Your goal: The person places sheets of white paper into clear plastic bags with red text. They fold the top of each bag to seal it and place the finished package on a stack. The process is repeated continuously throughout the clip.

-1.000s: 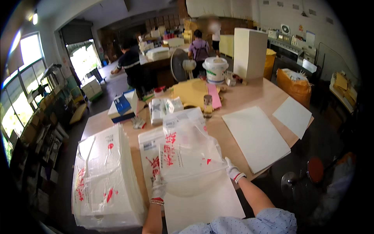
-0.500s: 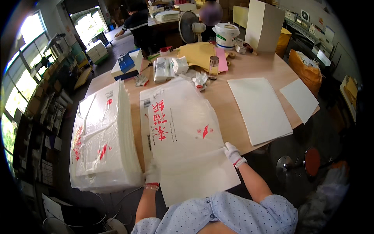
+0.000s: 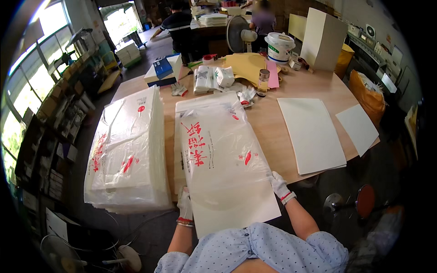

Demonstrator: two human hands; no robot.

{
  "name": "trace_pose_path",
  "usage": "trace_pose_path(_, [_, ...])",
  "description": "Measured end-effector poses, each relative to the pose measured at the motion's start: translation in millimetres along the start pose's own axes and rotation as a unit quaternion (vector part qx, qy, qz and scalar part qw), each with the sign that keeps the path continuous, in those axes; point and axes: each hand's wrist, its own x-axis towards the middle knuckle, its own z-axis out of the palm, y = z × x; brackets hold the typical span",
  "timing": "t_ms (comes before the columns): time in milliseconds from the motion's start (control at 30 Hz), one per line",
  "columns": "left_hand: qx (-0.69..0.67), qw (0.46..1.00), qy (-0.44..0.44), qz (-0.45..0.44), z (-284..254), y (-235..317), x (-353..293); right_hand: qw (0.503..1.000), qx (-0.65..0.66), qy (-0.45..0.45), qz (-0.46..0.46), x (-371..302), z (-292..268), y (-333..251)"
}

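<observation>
A clear plastic bag [image 3: 223, 159] with red print lies in front of me, its near end around a stack of white paper [image 3: 236, 214] that sticks out toward my body. My left hand [image 3: 185, 204], in a white glove with a red cuff, grips the bag's left edge near the table's front. On the opposite edge my right hand [image 3: 279, 184], gloved alike, is closed at the side of the bag; its fingertips are partly hidden. Under the bag's far end lie more flat bags [image 3: 180, 108]. To the left stands a tall pile of filled printed bags [image 3: 125, 150].
White sheets [image 3: 312, 136] and a smaller sheet [image 3: 358, 129] lie on the right of the wooden table [image 3: 264, 123]. Toward the back are a jar [image 3: 262, 83], a white bucket [image 3: 279, 48], yellow paper [image 3: 246, 66] and a fan [image 3: 236, 35]. Two people stand beyond. A stool [image 3: 365, 201] is at right.
The bag has shifted toward me and straightened, uncovering the bags under its far end. My left hand has moved slightly lower on its edge. The whole view has tilted a little.
</observation>
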Motion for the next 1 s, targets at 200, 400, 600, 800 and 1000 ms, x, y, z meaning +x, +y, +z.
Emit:
trace_pose_path(200, [0.462, 0.882, -0.007, 0.089, -26.3, 39.5, -72.6, 0.999, 0.011, -0.037, 0.01, -61.5, -15.2, 12.9])
trace_pose_path(400, [0.529, 0.808, -0.157, 0.207, -74.4, 20.6, -150.5, 0.999, -0.034, -0.029, -0.004, -178.1, -29.6, -13.0])
trace_pose_path(600, [0.484, 0.86, 0.136, 0.084, -74.8, -39.0, -104.0, 0.955, -0.269, 0.065, -0.11, -111.8, 4.2, 2.4])
trace_pose_path(800, [0.381, 0.896, 0.026, 0.225, -65.3, -5.0, -98.4, 0.971, 0.054, -0.035, 0.228, -113.8, -23.0, 23.9])
trace_pose_path(1000, [0.317, 0.802, -0.126, 0.49, 32.9, 152.0, -72.6, 0.925, 0.326, -0.166, 0.099, -93.3, 76.3, -31.8])
